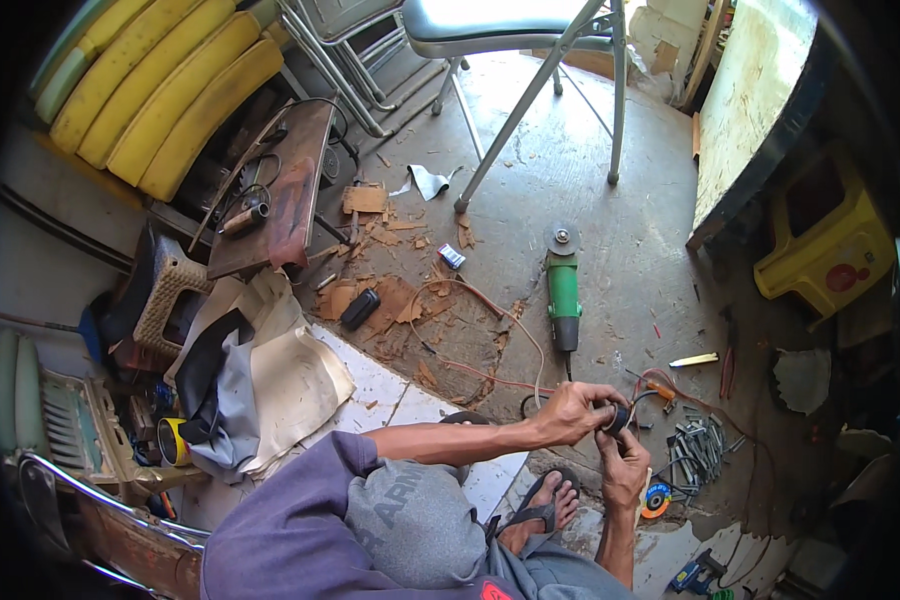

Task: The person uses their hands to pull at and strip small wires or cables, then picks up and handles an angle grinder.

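Both hands meet low and right of centre around a small black round piece (618, 418), which looks like an electrical fitting; its exact kind is partly hidden by fingers. My left hand (578, 412) grips it from the left with bent fingers. From below, my right hand (624, 465) pinches the same piece. Just beyond them a green angle grinder (564, 290) lies on the floor, disc end away from me, its black cord running toward my hands. A thin orange cable (470, 372) loops across the floor on the left. Close by on the right lies an orange-handled screwdriver (660, 390).
Beside my right hand are a heap of grey metal pieces (705, 452) and a coloured disc (656, 500). A blue tool (697, 572) lies lower right. Folding chair legs (530, 110) stand ahead. Leftward are wood scraps (380, 235), a low wooden table (280, 200) and draped sheets (290, 375).
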